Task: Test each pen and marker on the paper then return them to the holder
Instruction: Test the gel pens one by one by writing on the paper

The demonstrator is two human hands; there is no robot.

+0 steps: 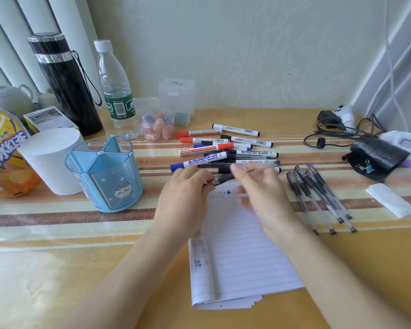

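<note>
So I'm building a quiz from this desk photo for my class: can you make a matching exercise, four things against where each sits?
Things:
1 black flask
2 lined paper
3 pen holder
4 gel pens

Places:
A left of the left hand
B right of the right hand
C back left, by the water bottle
D partly beneath both hands

Pairs: 1-C, 2-D, 3-A, 4-B

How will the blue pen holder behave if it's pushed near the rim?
The blue pen holder looks like thin see-through plastic with nothing showing inside, so probably light. It stands on a glossy table cover, so it would likely slide; being tall, a push at the rim might tip it.
</note>
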